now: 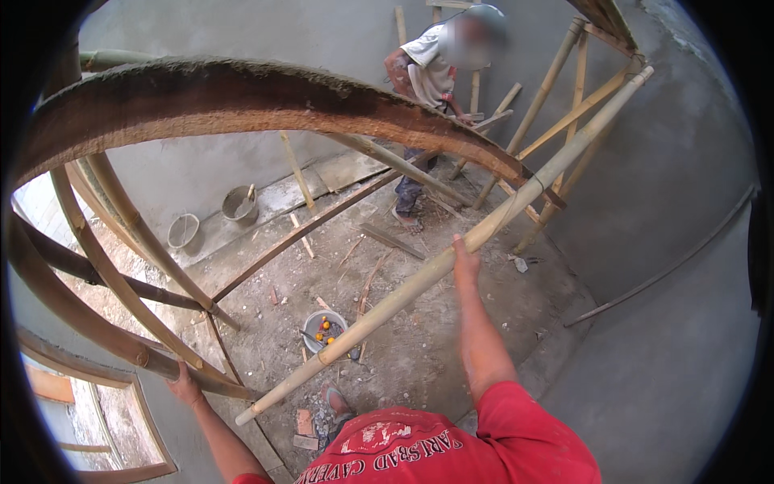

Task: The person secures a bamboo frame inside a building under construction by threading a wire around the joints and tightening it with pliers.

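- While the right hand (465, 256) is clamped on the pole (387, 310), with its fingers partly hidden behind the bamboo, that arm is stretched forward.
- The pole slants across the view, from near the wearer's body at lower left to the bamboo frame (577, 101) at upper right.
- The left hand (187, 389) touches a thicker post (121, 337) on the left; I cannot tell whether its fingers are clamped on it.
- The pole's lower end appears just beside the post's end.
- A wide, rough-edged board (242, 101) spans the upper view, above the floor (419, 339).
- On the floor, near the pole's lower half, sits a bucket (343, 318) with orange and yellow things inside.
- Two more buckets stand by the far wall (185, 153).
- Beyond the board, a co-worker (427, 85) bends over pieces of wood.
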The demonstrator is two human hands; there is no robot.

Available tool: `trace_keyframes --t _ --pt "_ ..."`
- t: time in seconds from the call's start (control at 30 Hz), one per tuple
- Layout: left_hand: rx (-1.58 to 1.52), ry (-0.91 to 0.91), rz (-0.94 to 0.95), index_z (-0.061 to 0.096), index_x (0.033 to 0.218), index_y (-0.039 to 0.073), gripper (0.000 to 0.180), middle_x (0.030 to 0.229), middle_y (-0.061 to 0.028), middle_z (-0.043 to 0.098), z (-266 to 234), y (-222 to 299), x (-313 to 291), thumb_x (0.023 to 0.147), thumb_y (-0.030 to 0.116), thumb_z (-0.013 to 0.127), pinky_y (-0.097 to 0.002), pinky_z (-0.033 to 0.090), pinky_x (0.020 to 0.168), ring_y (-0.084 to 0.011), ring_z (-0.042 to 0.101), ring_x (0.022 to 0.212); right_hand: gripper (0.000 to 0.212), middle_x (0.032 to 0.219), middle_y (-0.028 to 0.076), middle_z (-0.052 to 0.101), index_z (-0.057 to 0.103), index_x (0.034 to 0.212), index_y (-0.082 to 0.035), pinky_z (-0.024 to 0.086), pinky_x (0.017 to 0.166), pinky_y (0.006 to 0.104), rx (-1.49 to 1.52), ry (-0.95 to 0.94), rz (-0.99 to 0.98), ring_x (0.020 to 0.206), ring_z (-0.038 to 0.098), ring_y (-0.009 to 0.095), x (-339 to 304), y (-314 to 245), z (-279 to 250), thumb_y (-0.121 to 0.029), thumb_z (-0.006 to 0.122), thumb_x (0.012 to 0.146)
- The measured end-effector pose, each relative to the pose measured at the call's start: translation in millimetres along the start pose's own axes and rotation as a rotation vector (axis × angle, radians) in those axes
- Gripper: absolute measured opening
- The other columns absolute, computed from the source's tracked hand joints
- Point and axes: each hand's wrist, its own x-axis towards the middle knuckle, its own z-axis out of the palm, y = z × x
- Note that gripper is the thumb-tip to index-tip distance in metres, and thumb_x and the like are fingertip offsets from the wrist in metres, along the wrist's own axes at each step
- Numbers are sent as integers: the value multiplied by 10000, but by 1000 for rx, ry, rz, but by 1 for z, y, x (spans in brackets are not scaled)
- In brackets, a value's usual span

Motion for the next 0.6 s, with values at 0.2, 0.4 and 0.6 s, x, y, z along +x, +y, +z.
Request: trace_keyframes --t 0.2,0.4,0.6 --pt "14 38 5 637 1146 -46 499 1051 -128 694 5 -14 5 817 263 849 -370 516 848 -222 655 925 338 929 90 622 548 1109 29 580 689 347 98 -19 26 804 654 193 -3 -4 2 -196 730 933" --pt "-9 16 -8 603 1201 -62 550 1113 -151 676 3 -17 6 820 253 844 -371 509 874 -241 646 973 344 960 101 584 516 1127 31 599 707 384 140 -38 1 786 642 204 -2 -2 1 -168 721 935" --pt "-21 32 -20 601 1197 -57 535 1070 -134 680 8 -4 -3 821 237 841 -365 512 859 -227 643 935 368 950 105 600 532 1130 52 586 702 375 166 -57 -1 768 647 216 4 9 -2 -193 728 938"
